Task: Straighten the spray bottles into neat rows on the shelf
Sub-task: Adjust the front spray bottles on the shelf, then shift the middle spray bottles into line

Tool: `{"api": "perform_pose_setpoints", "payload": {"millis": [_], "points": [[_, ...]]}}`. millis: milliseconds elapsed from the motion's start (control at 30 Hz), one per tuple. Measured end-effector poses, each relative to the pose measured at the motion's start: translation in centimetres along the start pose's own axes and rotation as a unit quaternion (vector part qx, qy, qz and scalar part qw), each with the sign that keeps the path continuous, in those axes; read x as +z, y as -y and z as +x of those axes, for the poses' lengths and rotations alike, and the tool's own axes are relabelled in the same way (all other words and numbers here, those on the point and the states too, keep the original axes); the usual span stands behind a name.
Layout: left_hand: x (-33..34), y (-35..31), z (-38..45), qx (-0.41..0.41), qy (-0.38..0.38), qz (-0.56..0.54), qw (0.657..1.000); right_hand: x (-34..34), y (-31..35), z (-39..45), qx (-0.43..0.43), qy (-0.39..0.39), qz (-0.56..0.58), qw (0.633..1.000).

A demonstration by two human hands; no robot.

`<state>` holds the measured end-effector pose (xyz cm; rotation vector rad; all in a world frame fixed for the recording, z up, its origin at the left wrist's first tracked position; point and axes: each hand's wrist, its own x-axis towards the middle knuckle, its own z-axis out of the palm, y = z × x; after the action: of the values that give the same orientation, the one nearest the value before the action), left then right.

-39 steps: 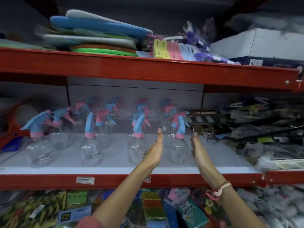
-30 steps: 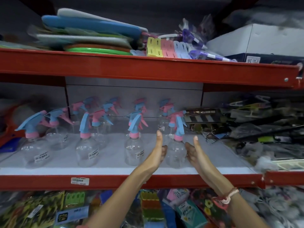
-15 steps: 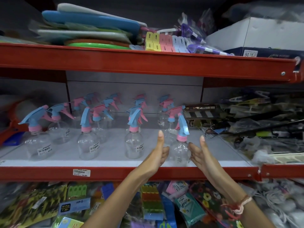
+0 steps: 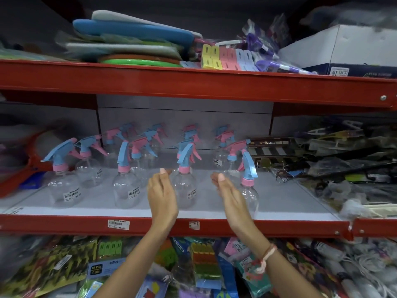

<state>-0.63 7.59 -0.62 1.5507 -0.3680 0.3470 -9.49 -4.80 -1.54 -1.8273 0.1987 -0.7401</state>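
Shop racking — red metal beams, three tiers in view. Upper beam (image 4: 193,82) spans the full width, bolt heads at its right end. Middle shelf board (image 4: 96,208) pale grey, its front edge capped by a red beam carrying a white price label (image 4: 118,224). Back wall (image 4: 184,112) of grey panels with a vertical seam at each side. Upper tier: stacked flat goods (image 4: 129,39), a white box (image 4: 352,46) at the right. Lowest tier: packaged goods (image 4: 53,267), crowded. Lighting dim above — brighter on the middle board.

Spray bottles (image 4: 125,186) standing in rows on the shelf (image 4: 279,203), front to back. Hands either side of a front-row bottle (image 4: 185,186): left hand (image 4: 162,196), right hand (image 4: 231,196).
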Motion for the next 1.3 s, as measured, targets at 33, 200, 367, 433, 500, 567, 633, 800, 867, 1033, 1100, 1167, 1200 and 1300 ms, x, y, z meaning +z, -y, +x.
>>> {"api": "perform_pose_setpoints", "payload": {"millis": [33, 200, 367, 433, 500, 567, 633, 800, 867, 1033, 1100, 1167, 1200, 1300], "points": [[-0.2, 0.0, 0.4, -0.017, 0.016, 0.010, 1.000, 0.7, -0.1, 0.8, 0.043, 0.026, 0.009, 0.999], [-1.1, 0.2, 2.0, -0.150, 0.185, 0.027, 0.971, 2.7, 0.8, 2.7, 0.151, 0.105, 0.062, 0.981], [-1.6, 0.1, 1.8, -0.150, 0.228, 0.046, 0.961, 3.1, 2.2, 2.4, 0.149, 0.137, 0.090, 0.975], [-2.1, -0.1, 1.6, -0.135, 0.239, 0.053, 0.960, 2.9, 2.5, 2.0, 0.145, 0.149, 0.090, 0.974], [-2.9, -0.7, 1.0, -0.126, 0.254, 0.048, 0.958, 2.7, 2.4, 1.5, 0.145, 0.159, 0.095, 0.972], [-3.4, -0.4, 0.9, -0.111, 0.254, 0.051, 0.959, 2.2, 2.0, 1.1, 0.147, 0.167, 0.092, 0.971], [-3.8, -0.2, 0.7, -0.114, 0.251, 0.052, 0.960, 1.9, 1.9, 0.7, 0.149, 0.181, 0.085, 0.969], [-4.8, -0.4, 0.3, -0.112, 0.247, 0.042, 0.962, 1.5, 2.0, 0.0, 0.160, 0.187, 0.083, 0.966], [-5.1, -0.2, 0.1, -0.107, 0.247, 0.047, 0.962, 1.5, 2.0, -0.2, 0.160, 0.189, 0.080, 0.966], [-5.8, 0.0, -0.4, -0.088, 0.254, 0.061, 0.961, 1.7, 1.7, -0.6, 0.164, 0.168, 0.054, 0.971], [-6.0, 0.2, -0.4, -0.077, 0.247, 0.065, 0.964, 2.1, 1.5, -0.8, 0.139, 0.104, 0.016, 0.985], [-6.3, 0.3, -0.4, -0.056, 0.219, 0.054, 0.973, 2.5, 1.8, -1.1, 0.094, -0.003, -0.015, 0.995], [-6.6, 0.3, -0.3, -0.045, 0.199, 0.043, 0.978, 2.6, 2.1, -1.3, 0.069, -0.050, -0.014, 0.996], [-7.6, 0.3, 0.2, -0.033, 0.144, 0.004, 0.989, 3.7, 3.1, -2.1, 0.029, -0.091, 0.020, 0.995]]}}
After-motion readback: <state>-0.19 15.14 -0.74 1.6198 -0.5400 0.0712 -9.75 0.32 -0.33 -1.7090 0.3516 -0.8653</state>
